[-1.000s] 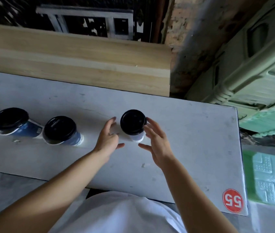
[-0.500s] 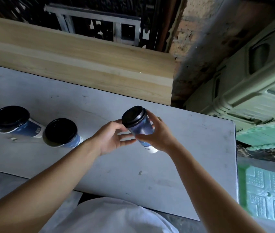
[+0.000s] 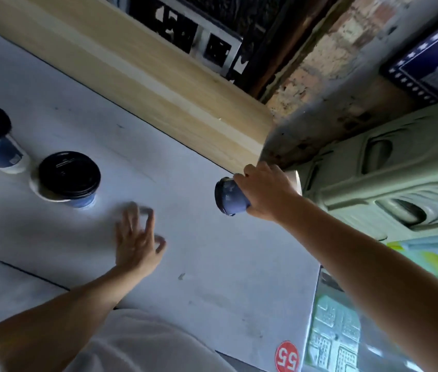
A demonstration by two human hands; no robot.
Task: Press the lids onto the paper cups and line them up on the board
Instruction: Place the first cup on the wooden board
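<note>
Two black-lidded blue paper cups [image 3: 69, 181] stand at the left of my grey table [image 3: 212, 264], my left hand [image 3: 137, 242] hovers spread and empty mid-table, and my right hand [image 3: 266, 191] grips a third blue paper cup [image 3: 229, 197] tilted sideways near the far right edge, open room between.

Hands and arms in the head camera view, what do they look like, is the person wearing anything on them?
Both forearms are bare from elbow to fingertips: no sleeves, gloves, watch, rings or bands show on the left hand or the right hand. The left hand's fingers are blurred. The only clothing in view is a white top at the bottom of the frame.
</note>
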